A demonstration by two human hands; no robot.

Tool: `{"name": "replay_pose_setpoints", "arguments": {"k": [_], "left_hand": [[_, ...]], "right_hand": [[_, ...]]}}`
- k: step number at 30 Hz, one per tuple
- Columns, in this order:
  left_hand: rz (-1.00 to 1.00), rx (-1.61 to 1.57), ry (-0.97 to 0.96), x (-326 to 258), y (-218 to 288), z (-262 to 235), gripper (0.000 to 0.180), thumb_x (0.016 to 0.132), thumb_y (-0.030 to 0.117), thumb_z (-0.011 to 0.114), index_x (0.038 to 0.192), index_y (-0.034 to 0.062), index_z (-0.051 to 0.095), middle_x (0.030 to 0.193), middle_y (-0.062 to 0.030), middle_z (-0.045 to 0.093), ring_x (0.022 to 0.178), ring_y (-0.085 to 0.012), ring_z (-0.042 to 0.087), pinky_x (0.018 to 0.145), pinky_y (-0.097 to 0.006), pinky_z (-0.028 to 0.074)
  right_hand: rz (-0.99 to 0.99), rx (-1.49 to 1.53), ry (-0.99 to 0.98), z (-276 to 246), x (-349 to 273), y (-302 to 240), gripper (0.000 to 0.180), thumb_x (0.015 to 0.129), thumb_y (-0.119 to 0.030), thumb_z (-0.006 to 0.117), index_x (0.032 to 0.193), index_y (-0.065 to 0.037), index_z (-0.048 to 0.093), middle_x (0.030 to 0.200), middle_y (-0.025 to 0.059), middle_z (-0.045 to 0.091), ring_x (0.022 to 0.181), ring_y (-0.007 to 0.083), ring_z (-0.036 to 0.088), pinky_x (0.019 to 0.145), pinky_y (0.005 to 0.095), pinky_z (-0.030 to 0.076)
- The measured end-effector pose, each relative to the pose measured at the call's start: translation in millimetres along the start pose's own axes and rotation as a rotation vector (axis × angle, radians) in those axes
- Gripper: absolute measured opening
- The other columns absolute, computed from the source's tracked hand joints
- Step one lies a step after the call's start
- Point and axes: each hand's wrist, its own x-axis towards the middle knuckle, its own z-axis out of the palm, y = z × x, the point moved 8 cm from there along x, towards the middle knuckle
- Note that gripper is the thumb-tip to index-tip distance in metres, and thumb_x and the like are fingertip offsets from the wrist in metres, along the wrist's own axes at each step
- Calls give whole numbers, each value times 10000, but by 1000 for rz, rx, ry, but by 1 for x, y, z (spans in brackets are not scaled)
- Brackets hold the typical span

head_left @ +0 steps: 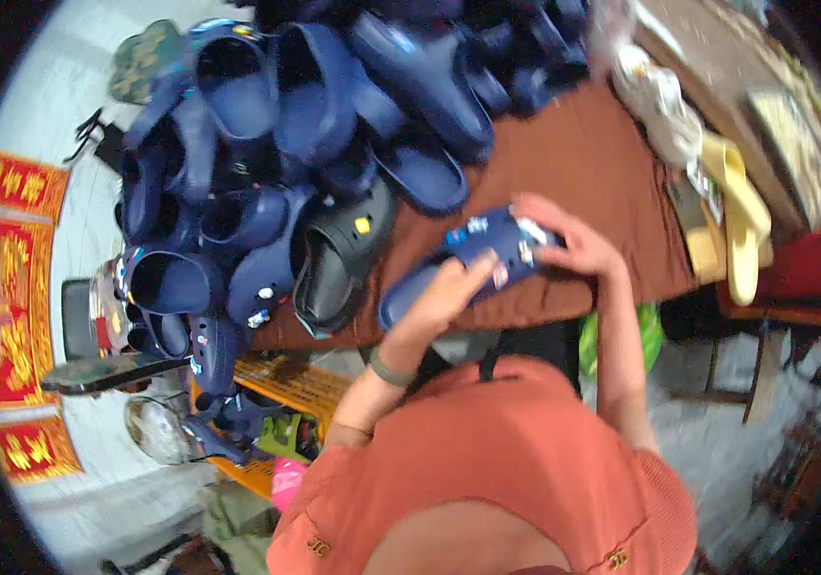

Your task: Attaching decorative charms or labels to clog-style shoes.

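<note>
A navy blue clog (pixel 420 287) with small charms on its upper lies across the front of the brown-covered table, its toe to the right. My right hand (pixel 578 241) wraps round the toe end, thumb and fingers on the upper. My left hand (pixel 451 292) is closed on the clog's near side around its middle, with fingertips by a pinkish charm (pixel 500 277). White charms (pixel 528 233) show beside my right fingers. To the left, a dark grey clog (pixel 343 254) with a yellow charm (pixel 363 225) lies nearest my left hand.
Navy clogs (pixel 315 91) are heaped on the table's left and far side. Brown cloth (pixel 564 144) covers the tabletop. Pale yellow slippers (pixel 741 211) lie at the right edge. An orange crate (pixel 296 383) holding more clogs stands below left; a red stool (pixel 794 278) stands at right.
</note>
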Motion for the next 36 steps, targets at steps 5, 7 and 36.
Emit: {"name": "replay_pose_setpoints", "arguments": {"k": [5,7,36], "left_hand": [[123,-55,-37,12,-19,6,434,929,247,525,1280,0,463,1208,-62,521,1106,-163,473,978,-311,375],[94,-91,-46,9,-19,6,417,923,213,538,1274,0,466,1189,-66,523,1100,-160,472,972,-300,379],[173,-110,-13,12,-13,4,305,920,179,523,1152,-12,575,1087,-50,604,993,-137,557,883,-288,438]], "right_hand": [[94,-5,1,-1,4,-7,405,862,-142,575,1257,-63,533,1327,125,491,1307,298,369,1090,403,271],[143,-64,99,-1,8,-12,325,868,-102,556,1186,-44,578,1244,134,560,1249,306,444,1054,395,331],[430,433,950,-13,-15,58,313,957,-276,511,926,12,630,830,-22,621,782,59,534,707,250,439]]}}
